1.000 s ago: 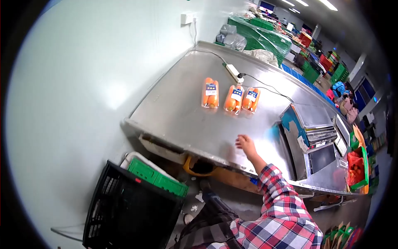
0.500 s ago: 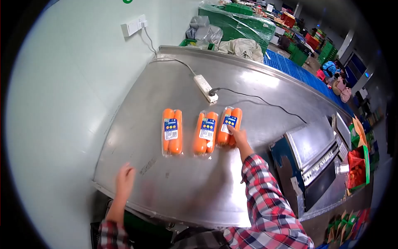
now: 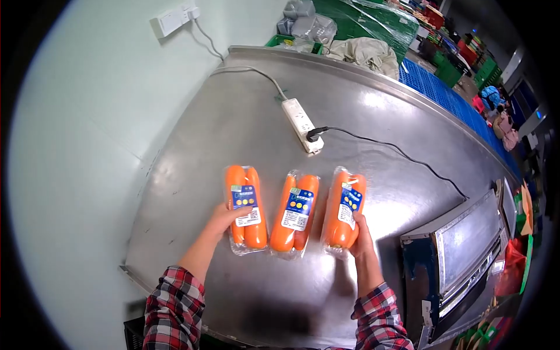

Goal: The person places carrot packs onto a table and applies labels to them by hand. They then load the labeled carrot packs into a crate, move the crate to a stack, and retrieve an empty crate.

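Three clear packs of carrots with blue and white labels stand in a row across the metal table (image 3: 192, 140). My left hand (image 3: 226, 218) grips the left carrot pack (image 3: 255, 232) from its left side, thumb over the label. The middle carrot pack (image 3: 286, 236) lies between my hands, untouched by either. My right hand (image 3: 363, 240) is closed on the right carrot pack (image 3: 340, 228) along its right edge, thumb near the label. The fingers under both held packs are hidden.
A white power strip (image 3: 298, 119) with a black plug and cord (image 3: 402, 150) lies beyond the packs. At the right stands a metal-topped machine (image 3: 466, 245). Green crates (image 3: 367, 23) and a pale cloth (image 3: 367, 53) are behind the table. People (image 3: 496, 105) sit far off at right.
My left hand has come from the table's near left onto the left pack. My right hand has shifted the right pack and now holds its edge. The view has moved somewhat.
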Action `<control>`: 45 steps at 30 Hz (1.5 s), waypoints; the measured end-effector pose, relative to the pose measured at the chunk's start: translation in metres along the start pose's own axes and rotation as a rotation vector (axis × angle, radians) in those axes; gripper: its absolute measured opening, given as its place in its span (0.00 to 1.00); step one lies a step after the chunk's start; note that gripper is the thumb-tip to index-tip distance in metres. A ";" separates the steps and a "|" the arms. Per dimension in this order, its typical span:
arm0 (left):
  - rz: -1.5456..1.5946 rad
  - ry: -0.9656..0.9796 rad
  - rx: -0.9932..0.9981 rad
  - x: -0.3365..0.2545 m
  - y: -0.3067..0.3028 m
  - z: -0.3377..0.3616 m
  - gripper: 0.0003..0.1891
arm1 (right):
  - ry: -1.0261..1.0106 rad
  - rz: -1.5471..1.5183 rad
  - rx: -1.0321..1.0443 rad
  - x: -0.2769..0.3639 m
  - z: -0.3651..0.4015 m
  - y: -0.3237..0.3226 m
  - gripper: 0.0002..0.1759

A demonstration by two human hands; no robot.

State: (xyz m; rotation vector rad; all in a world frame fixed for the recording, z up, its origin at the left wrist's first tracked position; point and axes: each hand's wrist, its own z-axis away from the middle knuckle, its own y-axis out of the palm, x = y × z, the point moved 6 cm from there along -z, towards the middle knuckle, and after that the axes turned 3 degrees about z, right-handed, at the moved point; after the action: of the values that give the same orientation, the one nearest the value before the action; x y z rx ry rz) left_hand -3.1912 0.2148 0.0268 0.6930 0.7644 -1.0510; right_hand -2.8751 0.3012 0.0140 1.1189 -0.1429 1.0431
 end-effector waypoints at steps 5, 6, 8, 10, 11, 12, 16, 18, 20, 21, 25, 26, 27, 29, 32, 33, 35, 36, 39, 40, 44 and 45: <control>0.407 -0.033 0.114 0.007 0.006 0.008 0.18 | 0.076 -0.033 0.080 -0.033 0.004 0.030 0.31; 0.489 -0.036 0.118 0.010 0.009 0.011 0.19 | 0.048 -0.019 0.097 -0.039 0.001 0.034 0.31; 0.568 -0.083 0.209 0.024 0.023 0.000 0.20 | 0.015 0.048 0.135 -0.044 -0.006 0.038 0.29; 0.602 -0.138 0.300 0.028 0.049 -0.010 0.19 | 0.022 0.078 0.156 -0.041 -0.003 0.051 0.26; 0.621 -0.235 0.381 0.037 0.061 -0.015 0.22 | 0.033 0.116 0.156 -0.042 -0.004 0.051 0.27; 0.705 -0.238 0.412 0.032 0.072 -0.008 0.23 | 0.049 0.076 0.183 -0.043 -0.004 0.050 0.27; 0.859 -0.230 0.443 0.032 0.093 0.037 0.26 | 0.076 0.002 0.238 -0.039 0.024 0.060 0.32; 0.793 -0.251 0.367 0.050 0.090 0.045 0.22 | 0.060 0.021 0.159 -0.052 0.025 0.027 0.33; 0.842 -0.190 0.422 0.066 0.088 0.077 0.22 | 0.162 0.016 0.279 -0.059 0.050 0.027 0.31; 0.877 -0.129 0.441 0.068 0.085 0.100 0.23 | 0.171 0.081 0.238 -0.063 0.061 0.025 0.31; 0.990 0.021 0.379 0.050 0.085 0.130 0.28 | 0.240 0.236 0.205 -0.048 0.055 0.055 0.31; 1.014 0.078 0.364 0.052 0.076 0.141 0.29 | 0.286 0.266 0.244 -0.052 0.055 0.067 0.31; 1.017 0.120 0.322 0.046 0.077 0.148 0.29 | 0.331 0.302 0.300 -0.042 0.053 0.083 0.31; 1.043 0.240 0.236 0.015 0.078 0.173 0.28 | 0.415 0.387 0.455 -0.021 0.045 0.122 0.32; 0.918 0.461 0.090 0.005 0.085 0.176 0.29 | 0.372 0.503 0.732 -0.007 0.029 0.156 0.33; 0.966 0.449 -0.040 0.004 0.086 0.178 0.29 | 0.390 0.609 0.818 -0.005 0.021 0.167 0.34; 1.110 0.541 -0.133 0.009 0.098 0.185 0.29 | 0.481 0.680 0.964 -0.008 0.014 0.187 0.34; 1.210 0.591 -0.175 0.011 0.108 0.184 0.29 | 0.544 0.697 1.001 -0.007 0.020 0.198 0.32; 1.321 0.668 -0.223 0.030 0.124 0.160 0.29 | 0.710 0.803 1.049 -0.022 -0.007 0.186 0.26; 1.346 0.679 -0.245 0.037 0.121 0.161 0.29 | 0.739 0.808 1.036 -0.035 -0.008 0.185 0.24; 1.523 0.545 -0.374 0.104 0.129 0.109 0.24 | 1.057 0.846 0.925 -0.081 -0.051 0.121 0.23; 1.540 0.517 -0.399 0.091 0.128 0.118 0.23 | 1.086 0.878 0.866 -0.076 -0.041 0.128 0.24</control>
State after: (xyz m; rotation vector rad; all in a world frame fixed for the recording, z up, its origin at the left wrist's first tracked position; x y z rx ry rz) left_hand -3.0200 0.1196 0.0354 0.9196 0.5845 0.6845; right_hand -3.0277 0.2923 0.0363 1.0634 0.8319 2.5187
